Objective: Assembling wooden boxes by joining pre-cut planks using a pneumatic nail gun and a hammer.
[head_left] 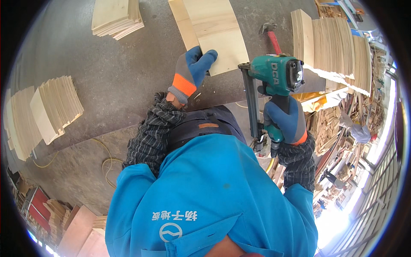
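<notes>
My left hand (195, 70), in a blue and grey work glove with an orange cuff, is closed on the near left corner of a pale plywood panel (220, 34). A narrower wood strip (182, 21) lies along the panel's left edge, and its near end reaches my glove. In my right hand (287, 120), gloved alike, the handle of a green air nail gun (269, 73) is gripped. The gun is held up just right of the panel, with its long dark magazine on its left side. Its nose lies close to the panel's near right corner.
A red-handled hammer (272, 38) lies beyond the gun on the dark worktable (137, 64). Plywood stacks stand at the right (332, 47), far left (117, 17) and near left (58, 105). A yellow hose (110, 160) runs along the floor. Scrap wood (327, 128) is heaped at right.
</notes>
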The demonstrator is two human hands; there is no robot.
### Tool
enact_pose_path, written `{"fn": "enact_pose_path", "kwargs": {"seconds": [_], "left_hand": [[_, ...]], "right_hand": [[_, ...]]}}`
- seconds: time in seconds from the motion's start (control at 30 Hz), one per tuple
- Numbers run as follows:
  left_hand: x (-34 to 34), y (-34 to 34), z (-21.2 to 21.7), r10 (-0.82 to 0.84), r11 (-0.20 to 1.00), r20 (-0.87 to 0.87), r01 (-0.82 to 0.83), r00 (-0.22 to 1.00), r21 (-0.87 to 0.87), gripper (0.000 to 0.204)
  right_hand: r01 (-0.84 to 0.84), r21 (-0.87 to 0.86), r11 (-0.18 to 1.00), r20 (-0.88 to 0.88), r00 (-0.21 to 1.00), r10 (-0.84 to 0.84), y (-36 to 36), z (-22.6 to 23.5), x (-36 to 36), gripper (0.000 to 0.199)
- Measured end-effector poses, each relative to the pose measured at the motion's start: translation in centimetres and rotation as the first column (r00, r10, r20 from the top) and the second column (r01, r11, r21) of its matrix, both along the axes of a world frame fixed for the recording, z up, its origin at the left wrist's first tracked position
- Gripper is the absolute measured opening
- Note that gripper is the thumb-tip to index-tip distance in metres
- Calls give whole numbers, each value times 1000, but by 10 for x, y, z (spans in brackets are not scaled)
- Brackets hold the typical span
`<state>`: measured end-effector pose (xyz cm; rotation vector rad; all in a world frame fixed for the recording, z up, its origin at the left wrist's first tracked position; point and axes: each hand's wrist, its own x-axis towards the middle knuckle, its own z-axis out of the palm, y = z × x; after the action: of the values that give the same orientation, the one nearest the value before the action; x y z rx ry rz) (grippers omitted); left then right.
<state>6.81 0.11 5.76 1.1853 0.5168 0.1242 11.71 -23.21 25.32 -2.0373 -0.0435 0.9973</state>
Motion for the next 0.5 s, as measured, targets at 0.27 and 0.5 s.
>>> {"fn": "enact_pose_path", "kwargs": {"seconds": [0.27,0.5], "left_hand": [[-1,2,-2,-18,999,-2,18,1000,-29,44],[12,3,-2,58,998,87,-55,995,-43,54]], "right_hand": [[64,32,997,44,997,-65,-9,3,-1,42],[226,115,967,114,964,-239,-61,-23,-7,39]]}}
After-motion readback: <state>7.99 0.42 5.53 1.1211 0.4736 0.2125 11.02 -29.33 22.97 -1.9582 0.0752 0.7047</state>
